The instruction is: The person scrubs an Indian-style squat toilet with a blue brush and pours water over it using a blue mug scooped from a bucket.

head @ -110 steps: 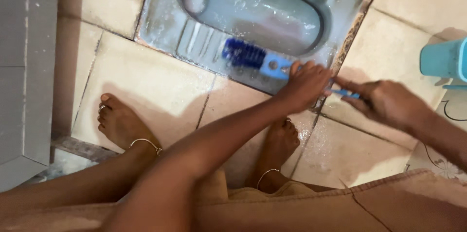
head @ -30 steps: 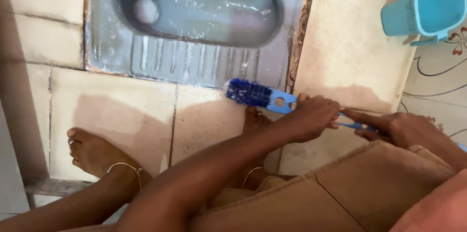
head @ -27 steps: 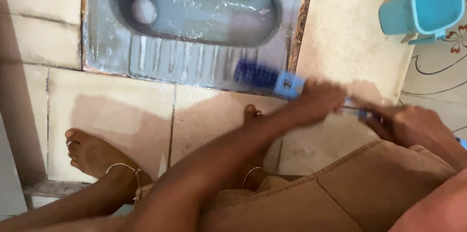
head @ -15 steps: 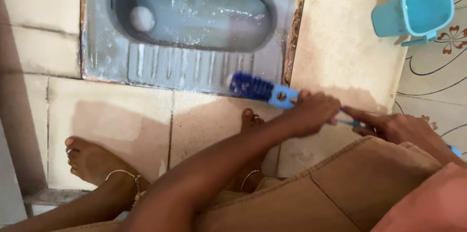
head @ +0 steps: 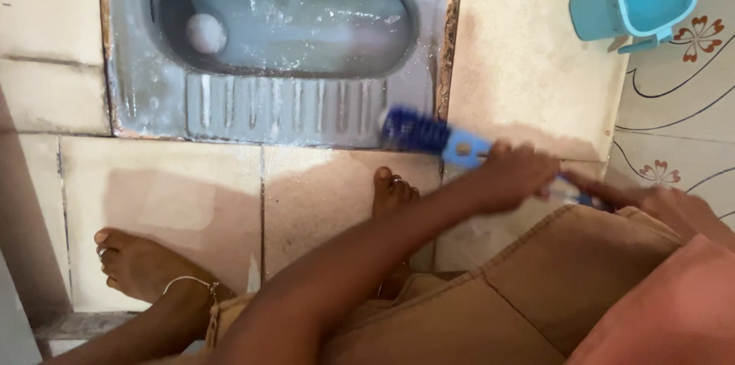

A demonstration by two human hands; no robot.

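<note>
Motion blur smears the dark blue bristle head of the light blue plastic scrubbing brush (head: 417, 129), so single bristles cannot be told apart. The left hand (head: 514, 175) is also blurred and covers the middle of the brush handle. The right hand (head: 664, 208) is blurred and partly hidden behind the brown fabric over the knee (head: 582, 273); its grip on the handle's end is unclear. The top edge cuts off the grey squat toilet pan (head: 153, 97), and the top right corner cuts off the turquoise plastic mug (head: 605, 16).
</note>
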